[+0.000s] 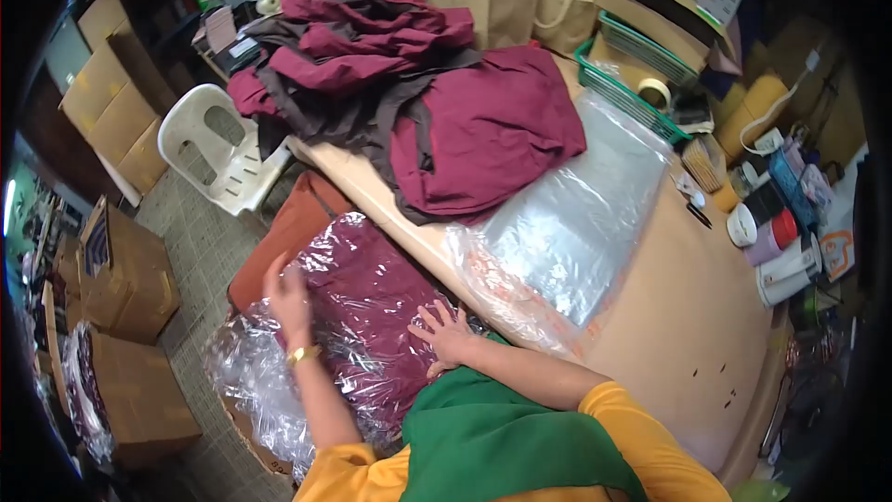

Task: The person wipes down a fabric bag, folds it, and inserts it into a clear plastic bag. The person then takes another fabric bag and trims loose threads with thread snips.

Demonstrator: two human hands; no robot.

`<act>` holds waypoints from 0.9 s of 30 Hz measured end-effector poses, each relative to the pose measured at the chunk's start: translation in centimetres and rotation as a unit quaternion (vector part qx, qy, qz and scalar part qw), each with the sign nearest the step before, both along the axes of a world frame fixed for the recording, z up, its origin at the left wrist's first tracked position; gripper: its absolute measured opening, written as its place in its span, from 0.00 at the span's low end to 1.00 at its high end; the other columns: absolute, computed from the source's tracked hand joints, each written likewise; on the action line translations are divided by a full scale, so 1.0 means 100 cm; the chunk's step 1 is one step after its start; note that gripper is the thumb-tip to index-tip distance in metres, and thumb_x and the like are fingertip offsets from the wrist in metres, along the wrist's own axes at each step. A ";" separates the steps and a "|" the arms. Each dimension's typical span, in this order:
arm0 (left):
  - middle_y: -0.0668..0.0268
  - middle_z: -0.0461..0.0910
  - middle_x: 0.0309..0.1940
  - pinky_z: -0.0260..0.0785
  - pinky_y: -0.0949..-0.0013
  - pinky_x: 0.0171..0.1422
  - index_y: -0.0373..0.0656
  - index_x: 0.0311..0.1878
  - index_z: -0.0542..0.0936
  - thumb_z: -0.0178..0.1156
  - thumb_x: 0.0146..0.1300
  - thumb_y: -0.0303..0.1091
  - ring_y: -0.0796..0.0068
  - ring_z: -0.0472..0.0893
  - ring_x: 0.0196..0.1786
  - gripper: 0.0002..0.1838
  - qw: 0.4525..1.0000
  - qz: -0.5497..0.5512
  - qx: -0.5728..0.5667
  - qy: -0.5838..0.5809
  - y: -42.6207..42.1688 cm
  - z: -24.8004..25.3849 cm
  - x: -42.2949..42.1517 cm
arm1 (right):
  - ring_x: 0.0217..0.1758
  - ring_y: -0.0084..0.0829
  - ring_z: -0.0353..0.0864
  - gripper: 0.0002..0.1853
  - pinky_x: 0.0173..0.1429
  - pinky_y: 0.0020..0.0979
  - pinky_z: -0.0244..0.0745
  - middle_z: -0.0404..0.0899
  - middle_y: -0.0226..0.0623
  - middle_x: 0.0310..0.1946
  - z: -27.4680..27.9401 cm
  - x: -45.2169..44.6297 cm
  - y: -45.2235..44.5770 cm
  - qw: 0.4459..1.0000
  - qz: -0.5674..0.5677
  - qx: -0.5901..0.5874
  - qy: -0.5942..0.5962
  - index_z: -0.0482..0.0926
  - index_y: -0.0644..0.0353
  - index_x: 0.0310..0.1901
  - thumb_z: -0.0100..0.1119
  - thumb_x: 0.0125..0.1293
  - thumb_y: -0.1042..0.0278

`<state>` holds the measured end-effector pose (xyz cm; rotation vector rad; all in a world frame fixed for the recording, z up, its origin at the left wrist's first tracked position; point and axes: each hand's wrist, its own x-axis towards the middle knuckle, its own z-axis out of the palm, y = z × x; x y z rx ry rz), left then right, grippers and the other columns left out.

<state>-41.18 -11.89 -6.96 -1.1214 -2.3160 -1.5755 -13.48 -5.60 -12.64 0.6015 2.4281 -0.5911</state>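
Observation:
A maroon garment in clear plastic lies below the table's near left edge, beside a rust-coloured cushion. My left hand, slightly blurred, is at the left side of the wrapped garment, by crumpled clear plastic; its fingers are smeared by motion. Spread flat on the right part of the package is my right hand, fingers apart. On the table, a folded maroon garment sits beside a heap of maroon and dark cloth. A stack of clear plastic bags lies to their right.
A white plastic chair stands beyond the cushion. Cardboard boxes line the floor at the left. On the table, a green basket, tape roll, scissors and several containers stand along the far right; paper bags are behind.

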 end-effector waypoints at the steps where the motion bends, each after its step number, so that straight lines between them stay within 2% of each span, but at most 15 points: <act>1: 0.56 0.84 0.45 0.78 0.70 0.47 0.34 0.55 0.80 0.58 0.73 0.36 0.70 0.84 0.44 0.16 0.970 0.001 0.129 -0.207 -0.027 -0.019 -0.027 | 0.83 0.58 0.30 0.60 0.73 0.76 0.34 0.32 0.45 0.82 0.001 -0.002 0.000 1.000 0.001 -0.002 -0.003 0.45 0.41 0.79 0.69 0.50 0.30; 3: 0.56 0.85 0.44 0.78 0.75 0.41 0.34 0.51 0.82 0.56 0.74 0.36 0.74 0.84 0.40 0.14 0.932 0.130 0.187 -0.283 -0.091 -0.072 -0.087 | 0.80 0.57 0.46 0.49 0.72 0.76 0.43 0.47 0.50 0.78 0.030 -0.009 -0.009 0.998 0.047 -0.022 -0.039 0.54 0.46 0.77 0.69 0.57 0.42; 5: 0.58 0.85 0.46 0.76 0.69 0.51 0.32 0.51 0.82 0.57 0.72 0.34 0.68 0.83 0.45 0.14 0.967 0.254 0.023 0.020 -0.135 -0.096 -0.102 | 0.74 0.50 0.64 0.38 0.72 0.61 0.59 0.64 0.51 0.71 0.097 0.008 -0.010 0.987 0.112 -0.099 0.055 0.65 0.50 0.71 0.67 0.61 0.49; 6: 0.57 0.84 0.46 0.74 0.67 0.55 0.32 0.51 0.82 0.58 0.71 0.30 0.67 0.82 0.47 0.12 0.971 0.233 0.046 -0.016 -0.134 -0.077 -0.088 | 0.74 0.50 0.64 0.38 0.72 0.61 0.59 0.64 0.51 0.71 0.115 0.024 -0.004 0.990 0.089 -0.096 0.058 0.65 0.50 0.71 0.67 0.61 0.49; 8: 0.58 0.84 0.44 0.74 0.68 0.54 0.32 0.49 0.82 0.57 0.70 0.27 0.68 0.82 0.45 0.10 0.979 0.202 0.016 0.004 -0.107 -0.032 -0.059 | 0.64 0.43 0.76 0.29 0.68 0.44 0.70 0.75 0.49 0.61 0.150 0.079 0.011 0.897 -0.014 -0.113 0.427 0.73 0.54 0.64 0.66 0.64 0.54; 9: 0.58 0.83 0.44 0.74 0.68 0.54 0.32 0.49 0.81 0.57 0.70 0.26 0.69 0.81 0.44 0.09 0.984 0.173 0.030 0.018 -0.089 -0.022 -0.048 | 0.60 0.42 0.80 0.22 0.64 0.36 0.73 0.79 0.48 0.55 0.184 0.112 0.028 0.888 -0.075 -0.065 0.450 0.77 0.59 0.59 0.64 0.66 0.59; 11: 0.59 0.82 0.43 0.74 0.68 0.54 0.33 0.49 0.81 0.57 0.70 0.26 0.69 0.81 0.45 0.09 0.990 0.065 0.095 0.078 -0.031 0.005 -0.014 | 0.64 0.44 0.75 0.21 0.69 0.39 0.69 0.75 0.51 0.62 0.150 0.189 0.075 0.807 -0.271 0.105 0.515 0.75 0.64 0.60 0.58 0.67 0.67; 12: 0.58 0.82 0.43 0.73 0.67 0.55 0.33 0.48 0.80 0.58 0.68 0.23 0.67 0.81 0.46 0.09 0.993 -0.016 0.110 0.050 0.000 0.031 0.022 | 0.68 0.44 0.72 0.21 0.72 0.39 0.65 0.73 0.51 0.64 0.150 0.234 0.107 0.797 -0.235 0.286 0.478 0.75 0.65 0.61 0.55 0.68 0.70; 13: 0.58 0.81 0.43 0.73 0.66 0.56 0.32 0.48 0.80 0.57 0.66 0.21 0.66 0.81 0.46 0.09 0.988 -0.079 0.093 0.090 0.028 0.057 0.058 | 0.71 0.45 0.69 0.22 0.76 0.39 0.61 0.72 0.52 0.64 0.157 0.264 0.127 0.699 -0.500 0.175 0.481 0.73 0.66 0.62 0.53 0.67 0.72; 15: 0.56 0.82 0.44 0.73 0.65 0.57 0.35 0.47 0.81 0.58 0.61 0.19 0.64 0.81 0.47 0.11 0.948 -0.237 0.098 0.187 0.085 0.086 0.118 | 0.74 0.48 0.65 0.26 0.78 0.40 0.56 0.67 0.54 0.69 0.117 0.364 0.195 0.670 -0.462 0.422 0.398 0.67 0.66 0.67 0.54 0.67 0.72; 17: 0.55 0.81 0.52 0.69 0.58 0.65 0.39 0.48 0.82 0.64 0.57 0.22 0.55 0.79 0.59 0.14 0.913 -0.361 0.059 0.182 0.134 0.104 0.177 | 0.73 0.53 0.63 0.27 0.76 0.43 0.57 0.66 0.57 0.67 0.091 0.425 0.226 0.665 -0.496 0.468 0.304 0.66 0.66 0.68 0.53 0.69 0.66; 19: 0.54 0.70 0.67 0.52 0.45 0.77 0.44 0.63 0.74 0.69 0.57 0.35 0.49 0.65 0.74 0.30 0.872 -0.392 0.005 0.295 0.177 0.111 0.211 | 0.73 0.53 0.62 0.29 0.76 0.45 0.57 0.65 0.55 0.68 0.086 0.431 0.225 0.673 -0.532 0.435 0.275 0.65 0.66 0.68 0.54 0.70 0.62; 21: 0.54 0.61 0.73 0.47 0.41 0.78 0.47 0.68 0.67 0.71 0.55 0.43 0.48 0.55 0.78 0.38 0.862 -0.318 -0.137 0.369 0.209 0.091 0.225 | 0.73 0.54 0.62 0.30 0.76 0.47 0.57 0.63 0.54 0.70 0.080 0.431 0.216 0.678 -0.566 0.401 0.244 0.65 0.65 0.69 0.56 0.70 0.58; 24: 0.52 0.65 0.71 0.51 0.39 0.77 0.45 0.63 0.70 0.70 0.57 0.43 0.46 0.57 0.77 0.32 0.863 -0.315 -0.169 0.355 0.233 0.073 0.219 | 0.70 0.53 0.65 0.33 0.75 0.50 0.57 0.65 0.53 0.67 0.089 0.420 0.201 0.672 -0.541 0.456 0.219 0.64 0.60 0.71 0.57 0.69 0.52; 27: 0.51 0.77 0.59 0.64 0.49 0.68 0.41 0.53 0.76 0.65 0.63 0.40 0.48 0.72 0.66 0.19 0.865 -0.326 -0.102 0.367 0.241 0.082 0.204 | 0.65 0.52 0.69 0.29 0.72 0.49 0.61 0.69 0.50 0.62 0.104 0.412 0.181 0.697 -0.524 0.449 0.194 0.70 0.59 0.66 0.58 0.69 0.51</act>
